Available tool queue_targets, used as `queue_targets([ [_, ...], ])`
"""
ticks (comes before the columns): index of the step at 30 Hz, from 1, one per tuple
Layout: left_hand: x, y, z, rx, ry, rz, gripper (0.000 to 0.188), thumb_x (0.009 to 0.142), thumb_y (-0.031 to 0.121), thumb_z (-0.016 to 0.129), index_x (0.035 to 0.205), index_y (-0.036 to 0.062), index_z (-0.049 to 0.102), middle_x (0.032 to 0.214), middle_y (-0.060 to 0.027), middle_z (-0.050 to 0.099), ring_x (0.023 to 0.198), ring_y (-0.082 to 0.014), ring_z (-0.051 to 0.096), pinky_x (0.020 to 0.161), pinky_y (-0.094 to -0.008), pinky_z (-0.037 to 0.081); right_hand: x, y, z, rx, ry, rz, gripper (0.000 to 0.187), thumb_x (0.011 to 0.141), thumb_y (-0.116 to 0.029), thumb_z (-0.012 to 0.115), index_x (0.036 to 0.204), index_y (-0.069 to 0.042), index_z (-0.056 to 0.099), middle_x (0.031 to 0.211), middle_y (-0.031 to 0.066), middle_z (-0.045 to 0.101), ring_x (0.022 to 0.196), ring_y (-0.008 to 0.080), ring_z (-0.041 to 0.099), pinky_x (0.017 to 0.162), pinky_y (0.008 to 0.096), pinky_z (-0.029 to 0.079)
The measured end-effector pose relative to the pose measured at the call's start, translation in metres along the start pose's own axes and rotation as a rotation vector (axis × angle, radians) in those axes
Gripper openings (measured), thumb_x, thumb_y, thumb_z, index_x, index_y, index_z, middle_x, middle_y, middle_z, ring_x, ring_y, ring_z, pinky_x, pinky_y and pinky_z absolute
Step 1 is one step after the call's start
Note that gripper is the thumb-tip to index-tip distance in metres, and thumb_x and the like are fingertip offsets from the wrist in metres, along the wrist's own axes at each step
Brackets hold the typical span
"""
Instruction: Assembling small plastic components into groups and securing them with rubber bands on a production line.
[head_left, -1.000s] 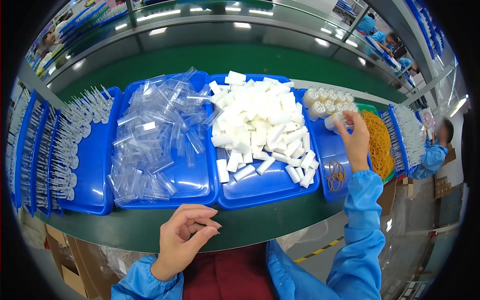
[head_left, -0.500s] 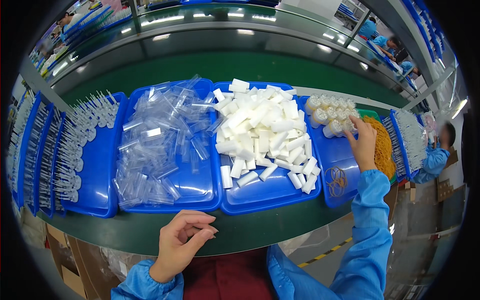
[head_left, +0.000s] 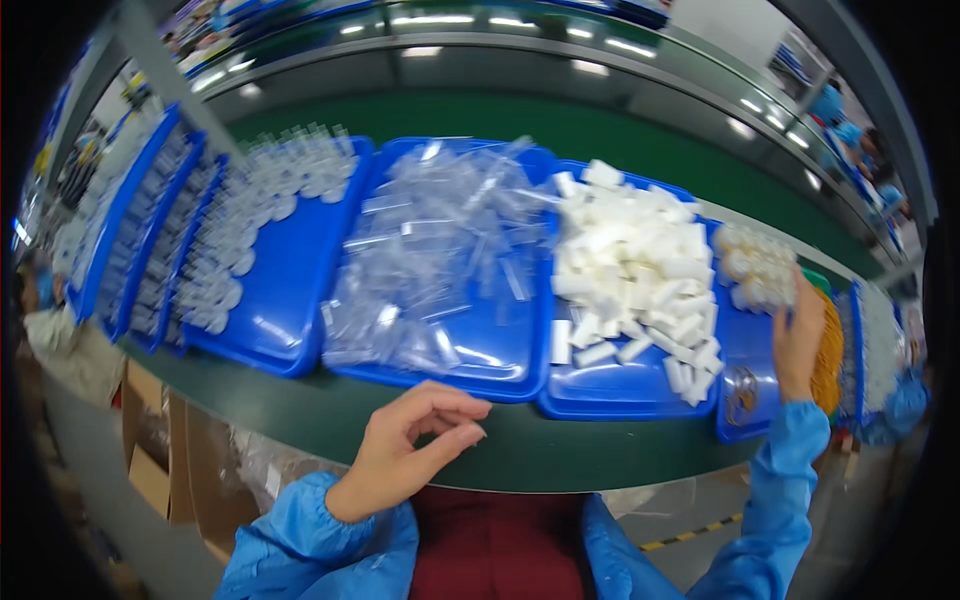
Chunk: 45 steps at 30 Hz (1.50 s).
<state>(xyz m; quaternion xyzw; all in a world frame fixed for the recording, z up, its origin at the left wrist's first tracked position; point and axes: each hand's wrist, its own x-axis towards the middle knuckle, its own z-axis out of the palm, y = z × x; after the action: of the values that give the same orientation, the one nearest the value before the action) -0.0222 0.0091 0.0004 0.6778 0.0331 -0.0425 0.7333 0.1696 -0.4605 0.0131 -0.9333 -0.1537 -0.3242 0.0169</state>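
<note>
Item log, head view, as I read it. Left hand (head_left: 415,445): hovers over near edge of green counter (head_left: 560,455), fingers (head_left: 455,405) loosely curled, thumb and forefinger close but nothing seen between them; empty as far as I can tell. Right hand (head_left: 800,335): raised at far right, fingers pointing up at the cluster of small white round caps (head_left: 755,270) in the narrow blue tray (head_left: 745,390); touching or just beside the caps, can't tell if fingers are clamped on one. Both forearms in blue sleeves. Trays, L to R: blue tray (head_left: 290,300) w/ rows of small clear parts along its left and far rim; blue tray (head_left: 500,350) heaped w/ clear plastic sleeves (head_left: 440,250); blue tray (head_left: 610,395) heaped w/ white foam blocks (head_left: 635,265); then the narrow tray w/ caps. Just right of right hand: pile of orange-yellow pieces (head_left: 830,350), kind unclear. Far left: more blue trays (head_left: 130,230) stacked on edge, contents blurred. Below counter, left: cardboard boxes (head_left: 155,470).
</note>
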Motion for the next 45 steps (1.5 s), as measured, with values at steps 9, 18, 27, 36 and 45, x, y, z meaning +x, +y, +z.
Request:
queue_targets([
  [9, 0.002, 0.016, -0.060, 0.408, 0.323, 0.253, 0.013, 0.093, -0.005, 0.065, 0.105, -0.0031, 0.069, 0.096, -0.0090, 0.065, 0.078, -0.0129, 0.065, 0.068, -0.0247, 0.052, 0.004, -0.218, -0.018, 0.488, -0.326, -0.375, 0.027, 0.079, -0.001, 0.069, 0.106, -0.006, 0.067, 0.098, 0.0088, 0.065, 0.090, 0.0285, 0.059, 0.080, 0.0404, 0.045],
  [18, 0.011, 0.033, -0.165, 1.120, 0.534, 0.385, 0.012, 0.088, 0.000, 0.071, 0.100, 0.0015, 0.069, 0.087, -0.0077, 0.063, 0.073, -0.0193, 0.065, 0.064, -0.0298, 0.051, -0.016, -0.219, -0.012, 0.445, -0.514, -0.284, 0.025, 0.075, 0.001, 0.068, 0.099, -0.004, 0.066, 0.096, 0.0123, 0.061, 0.089, 0.0324, 0.058, 0.076, 0.0437, 0.048],
  [27, 0.101, 0.033, -0.204, 1.715, 0.421, 0.562, 0.013, 0.084, 0.009, 0.071, 0.093, 0.0052, 0.062, 0.088, -0.0096, 0.059, 0.086, -0.0296, 0.064, 0.070, -0.0415, 0.053, -0.014, -0.223, -0.007, 0.519, -0.482, -0.099, 0.031, 0.079, -0.002, 0.074, 0.109, -0.005, 0.064, 0.094, 0.0148, 0.060, 0.088, 0.0366, 0.061, 0.073, 0.0458, 0.050],
  [36, 0.150, 0.020, -0.230, 1.986, 0.493, 0.356, 0.021, 0.078, 0.000, 0.066, 0.098, 0.0043, 0.061, 0.098, -0.0131, 0.059, 0.089, -0.0315, 0.067, 0.068, -0.0412, 0.057, -0.011, -0.220, -0.014, 0.742, -0.605, 0.013, 0.027, 0.084, -0.005, 0.073, 0.111, -0.007, 0.069, 0.094, 0.0129, 0.062, 0.073, 0.0338, 0.066, 0.065, 0.0420, 0.053],
  [45, 0.078, 0.022, -0.193, 1.529, 0.487, 0.373, 0.018, 0.087, 0.001, 0.065, 0.102, 0.0081, 0.059, 0.097, -0.0122, 0.059, 0.086, -0.0351, 0.066, 0.069, -0.0471, 0.054, -0.011, -0.218, -0.013, 0.528, -0.646, -0.140, 0.028, 0.079, -0.001, 0.068, 0.107, -0.007, 0.068, 0.087, 0.0159, 0.060, 0.070, 0.0367, 0.064, 0.063, 0.0464, 0.051],
])
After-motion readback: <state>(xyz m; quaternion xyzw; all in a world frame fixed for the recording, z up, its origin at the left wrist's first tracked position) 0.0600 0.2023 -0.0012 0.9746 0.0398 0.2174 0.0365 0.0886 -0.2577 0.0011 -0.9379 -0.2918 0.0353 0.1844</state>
